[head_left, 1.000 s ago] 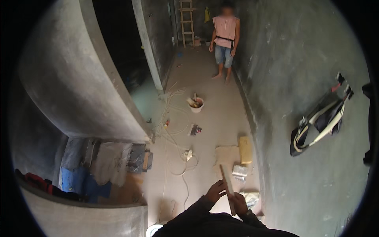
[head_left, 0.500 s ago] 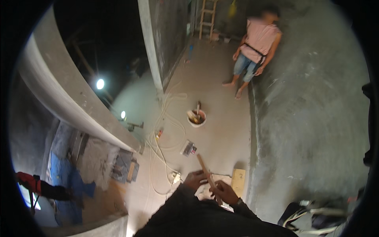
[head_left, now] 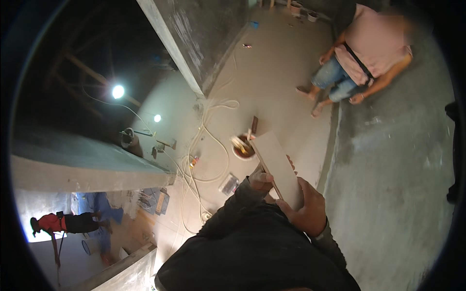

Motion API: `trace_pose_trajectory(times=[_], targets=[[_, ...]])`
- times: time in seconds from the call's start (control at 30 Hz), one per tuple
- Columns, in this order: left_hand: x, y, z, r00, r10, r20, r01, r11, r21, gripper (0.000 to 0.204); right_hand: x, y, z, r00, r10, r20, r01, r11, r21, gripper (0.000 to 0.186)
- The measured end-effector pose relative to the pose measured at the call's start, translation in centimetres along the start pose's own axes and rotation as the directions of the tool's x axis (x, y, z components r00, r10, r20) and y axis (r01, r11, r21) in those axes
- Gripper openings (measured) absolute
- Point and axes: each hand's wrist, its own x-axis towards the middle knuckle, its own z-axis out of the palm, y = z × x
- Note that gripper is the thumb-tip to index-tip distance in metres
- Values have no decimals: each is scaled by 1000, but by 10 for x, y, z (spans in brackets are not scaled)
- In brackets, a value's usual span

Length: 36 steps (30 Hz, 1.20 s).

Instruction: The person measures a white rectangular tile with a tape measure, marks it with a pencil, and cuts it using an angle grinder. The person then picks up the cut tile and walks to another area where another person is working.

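Observation:
Both my hands hold a flat, pale rectangular board [head_left: 277, 162], tilted with its broad face up. My left hand [head_left: 262, 180] grips its left edge, thumb at the near side. Fingertips show past the far right edge; whose hand they belong to is partly hidden. My right hand [head_left: 313, 209] is wrapped round the near right corner, thumb lying along the near end. Just beyond the board stands a bucket [head_left: 236, 153] with handled tools in it, partly covered by the board's far end.
Looped pale cable [head_left: 222, 140] lies on the floor left of the bucket, beside a small flat box [head_left: 228, 184]. A person in pink [head_left: 369, 48] stands at the far right by the grey wall [head_left: 393, 179]. Another person in red [head_left: 51, 222] is at far left. Bright lamp [head_left: 118, 91].
The board has been raised and turned from edge-on to show its broad face. My hands have moved up and right with it. My view has shifted, and the person in pink appears nearer.

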Motion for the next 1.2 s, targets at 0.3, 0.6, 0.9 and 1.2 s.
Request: trace_pose_trajectory(times=[0.3, 0.6, 0.9, 1.2], targets=[[265, 129, -86, 846, 497, 195, -465, 865, -187, 100, 281, 46, -69, 963, -270, -8, 269, 960, -75, 74], [561, 297, -149, 799, 522, 298, -495, 853, -166, 99, 600, 103, -124, 941, -323, -104, 321, 946, -40, 77], [897, 428, -237, 793, 464, 395, -385, 884, -266, 93, 909, 187, -179, 894, -277, -351, 265, 961, -83, 80], [1186, 563, -343, 812, 530, 246, -500, 848, -176, 94, 1253, 254, -241, 914, -330, -235, 310, 944, -116, 76]])
